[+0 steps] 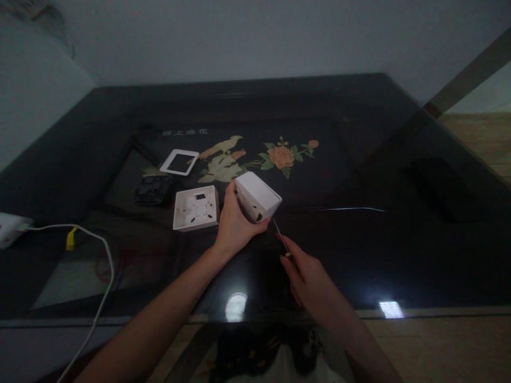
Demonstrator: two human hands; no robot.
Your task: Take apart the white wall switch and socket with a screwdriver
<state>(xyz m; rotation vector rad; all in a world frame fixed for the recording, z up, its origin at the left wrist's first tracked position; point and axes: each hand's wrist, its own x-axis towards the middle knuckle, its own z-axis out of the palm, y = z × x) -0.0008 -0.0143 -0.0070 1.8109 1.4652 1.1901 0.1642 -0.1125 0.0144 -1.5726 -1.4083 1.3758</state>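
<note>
My left hand point(235, 226) grips a white plastic electrical box point(259, 192), tilted above the dark table, with its open side partly showing. In my right hand point(305, 271) is a screwdriver point(280, 234); its thin metal shaft points up toward the box's lower right corner. Whether the tip touches the box I cannot tell, and the handle is mostly hidden by my fingers. Left of my left hand lies a second white box point(195, 210), open side up, with slots in its base. A white square frame point(179, 162) and dark plastic parts point(153, 189) lie beyond it.
The glossy black table point(359, 255) bears a painted bird and flower picture point(281, 156). On the left, a white plug block point(11, 229) has a white cable point(107, 255) with a yellow tag point(71, 239), running over the front edge. A dark flat object point(443, 186) sits at right.
</note>
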